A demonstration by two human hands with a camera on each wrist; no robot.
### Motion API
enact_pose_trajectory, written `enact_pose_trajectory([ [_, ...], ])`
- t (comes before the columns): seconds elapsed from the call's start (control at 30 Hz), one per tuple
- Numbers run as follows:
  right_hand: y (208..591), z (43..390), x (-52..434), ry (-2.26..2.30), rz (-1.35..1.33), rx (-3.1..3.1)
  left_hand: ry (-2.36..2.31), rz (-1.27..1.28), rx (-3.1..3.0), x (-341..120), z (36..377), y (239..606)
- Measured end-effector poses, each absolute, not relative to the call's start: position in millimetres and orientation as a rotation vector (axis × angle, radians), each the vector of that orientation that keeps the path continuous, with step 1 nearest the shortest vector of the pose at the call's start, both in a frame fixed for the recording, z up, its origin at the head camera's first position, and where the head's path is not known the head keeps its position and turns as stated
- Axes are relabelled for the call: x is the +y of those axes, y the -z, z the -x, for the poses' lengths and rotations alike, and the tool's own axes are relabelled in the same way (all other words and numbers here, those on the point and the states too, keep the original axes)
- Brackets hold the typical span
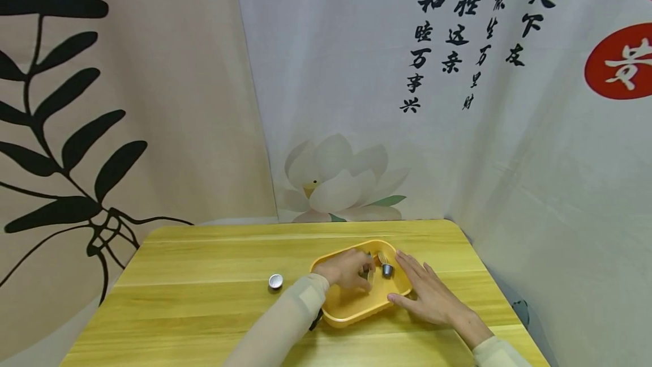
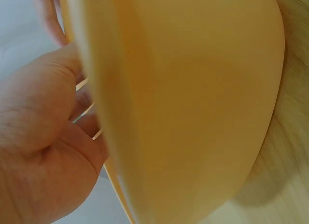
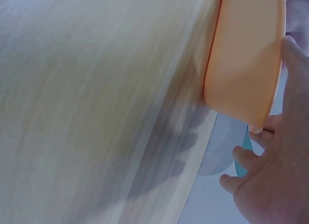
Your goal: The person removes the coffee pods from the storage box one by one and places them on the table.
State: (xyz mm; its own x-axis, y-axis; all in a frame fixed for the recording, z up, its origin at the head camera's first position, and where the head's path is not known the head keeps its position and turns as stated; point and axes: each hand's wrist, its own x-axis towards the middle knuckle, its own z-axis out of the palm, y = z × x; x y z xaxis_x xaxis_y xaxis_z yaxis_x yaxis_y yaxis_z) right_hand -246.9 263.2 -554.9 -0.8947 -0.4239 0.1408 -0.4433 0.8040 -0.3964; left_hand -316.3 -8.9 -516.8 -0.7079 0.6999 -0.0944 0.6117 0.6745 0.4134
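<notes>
Head view is showing me both hands working at a yellow tray (image 1: 351,310) sitting on the right half of a wooden table (image 1: 204,299). My left hand (image 1: 346,269) is reaching down into the tray, fingers curled around a small silver capsule (image 1: 368,276), though I cannot tell how firm that pinch is. My right hand (image 1: 428,296) is lying flat against the tray's right rim, fingers straight and slightly spread, steadying it. A second capsule (image 1: 387,269), grey and cup-shaped, is standing in the far part of the tray just beside the left fingertips, with another pale one (image 1: 382,257) just beyond it. One more silver capsule (image 1: 275,281) is sitting alone on the table, well to the left of the tray.

I am judging the slip risk first: these capsules look smooth and rounded, so a shallow pinch could be letting one drop and roll. The left knuckles are also crowding the standing capsule and could be tipping it. If the right hand is pushing rather than bracing, the light tray could be sliding toward the table's near edge.
</notes>
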Motion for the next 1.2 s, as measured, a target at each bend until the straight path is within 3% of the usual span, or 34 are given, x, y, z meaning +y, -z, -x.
enact_pose_trajectory([
  [0.7, 553, 248, 262, -0.644, -0.716, -2.928, -0.840, -1.136, 2.602, -30, 315, 499],
  [1.2, 556, 245, 262, -0.658, -0.716, -2.920, -1.145, -1.042, 2.510, -60, 306, 487],
])
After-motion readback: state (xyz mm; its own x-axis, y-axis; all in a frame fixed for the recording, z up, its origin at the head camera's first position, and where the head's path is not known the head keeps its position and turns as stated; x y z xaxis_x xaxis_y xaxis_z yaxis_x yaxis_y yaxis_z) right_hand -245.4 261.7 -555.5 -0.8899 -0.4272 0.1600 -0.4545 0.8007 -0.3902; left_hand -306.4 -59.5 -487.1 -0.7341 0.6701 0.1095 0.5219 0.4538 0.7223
